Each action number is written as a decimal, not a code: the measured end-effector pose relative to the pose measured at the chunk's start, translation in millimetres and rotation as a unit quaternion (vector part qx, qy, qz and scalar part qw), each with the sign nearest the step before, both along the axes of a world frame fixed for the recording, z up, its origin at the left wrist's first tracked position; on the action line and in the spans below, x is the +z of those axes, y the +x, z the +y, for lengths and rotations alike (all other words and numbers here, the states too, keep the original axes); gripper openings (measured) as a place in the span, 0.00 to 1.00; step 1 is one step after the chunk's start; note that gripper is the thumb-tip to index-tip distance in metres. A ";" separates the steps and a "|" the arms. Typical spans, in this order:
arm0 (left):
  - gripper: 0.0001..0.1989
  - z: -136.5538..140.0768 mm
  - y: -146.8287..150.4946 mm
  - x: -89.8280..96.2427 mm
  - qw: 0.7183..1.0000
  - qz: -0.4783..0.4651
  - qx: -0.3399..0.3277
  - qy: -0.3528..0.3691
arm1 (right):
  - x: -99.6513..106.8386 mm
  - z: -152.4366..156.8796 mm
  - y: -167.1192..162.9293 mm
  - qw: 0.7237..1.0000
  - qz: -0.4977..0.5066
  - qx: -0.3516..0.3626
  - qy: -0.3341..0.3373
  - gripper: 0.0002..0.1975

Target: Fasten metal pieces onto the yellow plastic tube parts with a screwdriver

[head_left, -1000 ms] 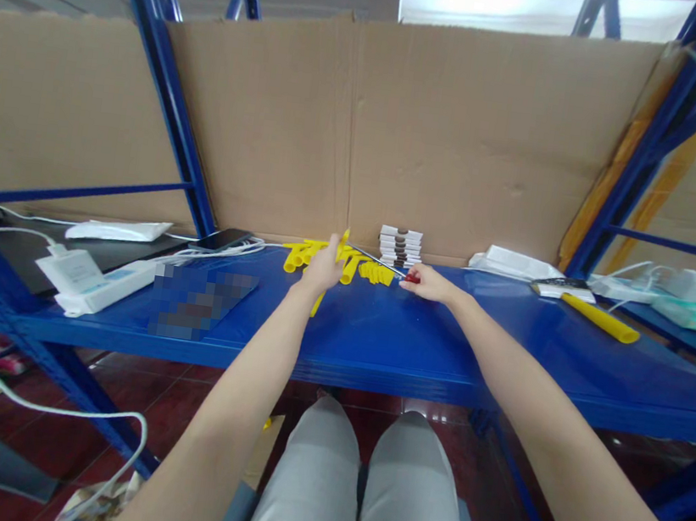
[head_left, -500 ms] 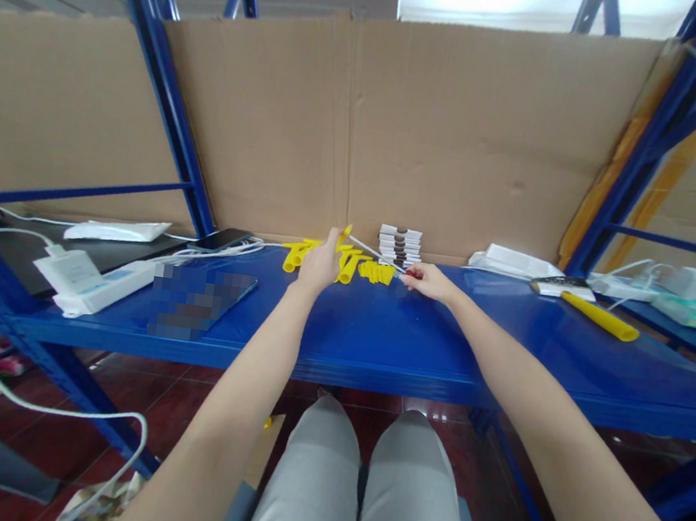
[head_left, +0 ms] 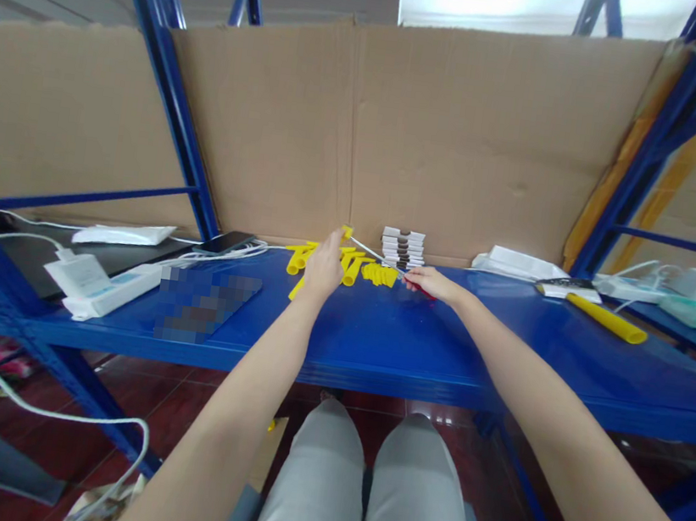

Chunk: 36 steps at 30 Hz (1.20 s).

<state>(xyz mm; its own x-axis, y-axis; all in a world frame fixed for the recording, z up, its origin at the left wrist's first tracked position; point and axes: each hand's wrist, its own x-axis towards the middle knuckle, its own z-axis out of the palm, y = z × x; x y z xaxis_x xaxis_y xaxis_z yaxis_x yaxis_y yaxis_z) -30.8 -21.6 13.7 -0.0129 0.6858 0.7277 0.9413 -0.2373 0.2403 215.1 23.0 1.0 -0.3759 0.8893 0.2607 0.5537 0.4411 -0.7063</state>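
Note:
My left hand (head_left: 325, 268) is closed around a yellow tube (head_left: 347, 232), whose end sticks out above the fingers. Another yellow bit shows below that hand; whether it is the same tube I cannot tell. My right hand (head_left: 431, 283) grips the red handle of a thin tool with a long pale shaft (head_left: 369, 252). The shaft slants up left to the tube's upper end. Several yellow tubes (head_left: 352, 271) lie around my left hand. A row of short, flat yellow pieces (head_left: 379, 275) lies between the hands. Behind them stands a stack of small white packs with dark bands (head_left: 402, 249).
The blue shelf (head_left: 377, 333) is backed by cardboard (head_left: 466, 139). To the left lie a white power strip (head_left: 119, 290), cables and a blurred flat object (head_left: 207, 306). A long yellow tube (head_left: 606, 318) and white packages (head_left: 518, 264) are at the right. Blue posts flank the space.
My left hand has tilted a little, and a yellow bit now shows below it. More of the red handle shows at my right hand. The whole view has shifted slightly.

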 end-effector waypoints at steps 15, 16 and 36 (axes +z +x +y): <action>0.23 -4.1 4.8 1.6 1.000 -0.022 -0.017 0.002 | -11.6 -7.1 4.4 0.996 0.085 -0.003 -0.012 0.10; 0.23 -5.2 5.3 2.3 1.000 -0.025 -0.018 -0.002 | -10.1 -8.0 5.5 0.997 0.076 0.001 -0.016 0.12; 0.25 -9.3 6.2 7.1 0.999 -0.028 -0.008 -0.028 | -5.5 -20.2 13.7 0.994 0.080 0.001 -0.070 0.13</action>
